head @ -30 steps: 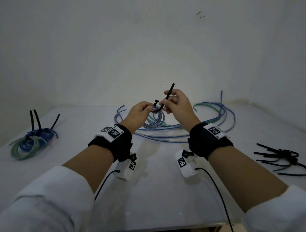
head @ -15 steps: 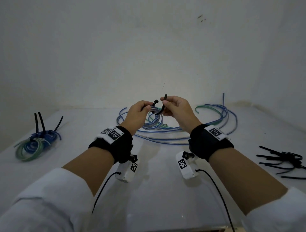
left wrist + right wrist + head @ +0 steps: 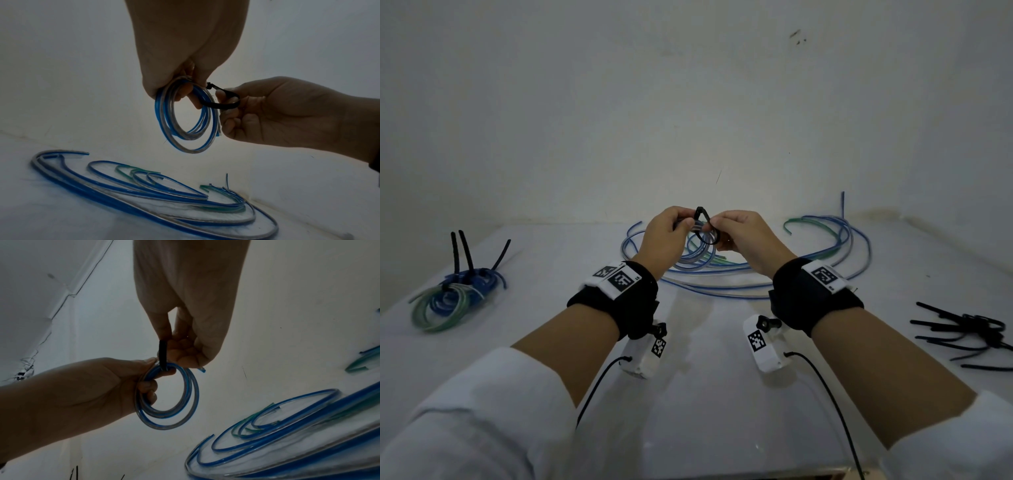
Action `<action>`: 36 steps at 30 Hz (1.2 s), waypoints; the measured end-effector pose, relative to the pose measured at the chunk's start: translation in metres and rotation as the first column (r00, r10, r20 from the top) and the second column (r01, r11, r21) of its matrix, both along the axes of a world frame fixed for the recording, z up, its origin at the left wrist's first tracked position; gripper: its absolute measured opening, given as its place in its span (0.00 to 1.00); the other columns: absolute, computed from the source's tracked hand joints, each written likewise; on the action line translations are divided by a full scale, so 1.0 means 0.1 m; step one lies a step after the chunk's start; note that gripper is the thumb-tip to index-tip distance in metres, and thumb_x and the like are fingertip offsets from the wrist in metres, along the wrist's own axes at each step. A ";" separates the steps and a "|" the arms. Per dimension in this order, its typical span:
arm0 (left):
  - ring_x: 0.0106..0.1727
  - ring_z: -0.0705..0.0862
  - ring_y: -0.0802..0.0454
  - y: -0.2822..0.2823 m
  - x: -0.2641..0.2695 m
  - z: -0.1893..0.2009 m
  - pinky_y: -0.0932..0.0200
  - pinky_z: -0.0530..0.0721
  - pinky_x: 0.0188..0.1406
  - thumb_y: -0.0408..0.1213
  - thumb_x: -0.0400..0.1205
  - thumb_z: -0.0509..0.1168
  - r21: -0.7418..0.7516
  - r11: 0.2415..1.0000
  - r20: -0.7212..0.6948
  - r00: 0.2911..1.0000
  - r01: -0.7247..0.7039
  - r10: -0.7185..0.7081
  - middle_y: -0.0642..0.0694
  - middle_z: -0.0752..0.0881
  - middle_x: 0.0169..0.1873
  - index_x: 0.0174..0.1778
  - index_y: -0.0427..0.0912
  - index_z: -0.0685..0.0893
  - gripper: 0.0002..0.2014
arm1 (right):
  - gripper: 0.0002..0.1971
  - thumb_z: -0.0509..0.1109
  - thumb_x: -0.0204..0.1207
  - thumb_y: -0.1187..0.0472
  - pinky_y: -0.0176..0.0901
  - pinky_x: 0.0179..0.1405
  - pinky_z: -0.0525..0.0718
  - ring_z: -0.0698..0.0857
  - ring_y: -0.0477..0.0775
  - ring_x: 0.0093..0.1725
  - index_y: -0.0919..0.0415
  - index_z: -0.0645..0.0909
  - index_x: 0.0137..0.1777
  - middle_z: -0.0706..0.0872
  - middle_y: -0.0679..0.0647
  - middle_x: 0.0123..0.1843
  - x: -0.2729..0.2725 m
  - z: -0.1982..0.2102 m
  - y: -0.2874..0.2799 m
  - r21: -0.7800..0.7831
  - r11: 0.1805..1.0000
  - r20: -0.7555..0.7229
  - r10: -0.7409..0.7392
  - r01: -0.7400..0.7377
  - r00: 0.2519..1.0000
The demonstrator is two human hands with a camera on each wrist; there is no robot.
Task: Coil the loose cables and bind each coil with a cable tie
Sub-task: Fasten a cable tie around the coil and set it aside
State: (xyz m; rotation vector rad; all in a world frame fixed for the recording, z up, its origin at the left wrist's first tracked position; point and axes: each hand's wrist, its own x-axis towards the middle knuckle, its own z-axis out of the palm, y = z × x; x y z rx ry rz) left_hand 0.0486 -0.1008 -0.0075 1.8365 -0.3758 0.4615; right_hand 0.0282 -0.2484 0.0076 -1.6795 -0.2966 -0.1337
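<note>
A small coil of blue and clear cable (image 3: 186,128) (image 3: 167,402) (image 3: 697,233) hangs in the air above the table, gripped at its top by my left hand (image 3: 667,228) (image 3: 185,84) (image 3: 144,381). A black cable tie (image 3: 705,226) (image 3: 224,104) (image 3: 162,353) is looped round the coil's strands. My right hand (image 3: 732,231) (image 3: 228,107) (image 3: 176,352) pinches the tie's strap, bending it into a closed loop whose tip meets the head by the left thumb. Loose blue and green cables (image 3: 739,274) (image 3: 144,194) (image 3: 298,434) lie on the table under and behind the hands.
Bound blue and green coils (image 3: 452,294) with black tie tails sticking up lie at the table's left. A pile of spare black cable ties (image 3: 969,332) lies at the right. The white table (image 3: 705,394) meets a white wall close behind the cables.
The tie's free end, which stuck up from my right hand, has been bent over and down to the tie's head, closing the loop round the coil. Both hands stayed in place.
</note>
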 end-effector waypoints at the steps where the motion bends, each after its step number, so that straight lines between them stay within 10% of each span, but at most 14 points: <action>1: 0.51 0.80 0.53 0.00 0.01 0.00 0.79 0.76 0.44 0.27 0.84 0.57 0.001 1.000 0.003 1.000 0.000 0.000 0.37 0.85 0.54 0.58 0.32 0.81 0.10 | 0.14 0.62 0.81 0.67 0.36 0.34 0.80 0.77 0.49 0.29 0.62 0.85 0.37 0.82 0.56 0.32 0.00 0.00 0.00 0.000 1.000 -0.002 -0.002 0.002 1.000; 21: 0.47 0.83 0.48 0.07 -0.09 0.02 0.64 0.75 0.44 0.27 0.82 0.57 0.431 0.902 0.217 0.969 0.009 -0.114 0.40 0.86 0.47 0.53 0.36 0.78 0.07 | 0.07 0.65 0.81 0.65 0.39 0.35 0.82 0.78 0.48 0.27 0.65 0.80 0.42 0.79 0.56 0.29 0.03 -0.07 0.07 0.079 0.989 -0.007 -0.124 0.125 0.992; 26: 0.46 0.81 0.49 0.13 -0.10 0.00 0.70 0.73 0.39 0.27 0.82 0.57 0.474 0.880 0.197 0.971 0.027 -0.135 0.41 0.86 0.46 0.51 0.37 0.78 0.06 | 0.10 0.64 0.81 0.65 0.36 0.32 0.83 0.80 0.48 0.29 0.69 0.79 0.59 0.78 0.54 0.31 0.02 -0.04 0.06 0.106 0.993 -0.106 -0.035 0.047 0.994; 36: 0.49 0.83 0.48 0.18 -0.14 0.03 0.57 0.79 0.52 0.26 0.83 0.56 0.418 0.905 0.140 0.979 0.077 -0.148 0.42 0.86 0.45 0.59 0.39 0.79 0.12 | 0.06 0.69 0.77 0.65 0.36 0.25 0.71 0.75 0.49 0.29 0.55 0.78 0.41 0.82 0.52 0.40 0.05 0.01 0.06 0.186 0.982 -0.193 0.016 0.021 0.981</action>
